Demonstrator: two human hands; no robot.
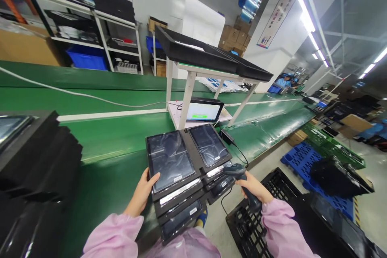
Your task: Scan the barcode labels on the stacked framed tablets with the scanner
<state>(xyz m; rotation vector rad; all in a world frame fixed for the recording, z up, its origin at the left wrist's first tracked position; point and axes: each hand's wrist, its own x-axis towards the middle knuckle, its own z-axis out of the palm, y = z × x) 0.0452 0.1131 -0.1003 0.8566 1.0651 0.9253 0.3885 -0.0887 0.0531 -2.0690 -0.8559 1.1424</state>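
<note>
My left hand (141, 192) grips the left edge of a black foam tray (190, 149), its thumb on top by the large tablet (169, 159). A second tablet (208, 144) lies to the right in the same tray. Beneath it, more trays with tablets are stacked in steps toward me, and white labels show on a lower tablet (181, 217). In my right hand (256, 188) is a dark handheld barcode scanner (236, 170), held by its handle. Its head is over the right front edge of the stack, near a white label strip (215, 172). Whether it touches is unclear.
A small monitor (203, 111) with a green bar stands under a white-legged rack (188, 96) holding black trays. More stacked foam trays (39, 161) stand at left on the green bench (105, 137). A black crate (242, 225) and blue pallet (302, 161) are at right.
</note>
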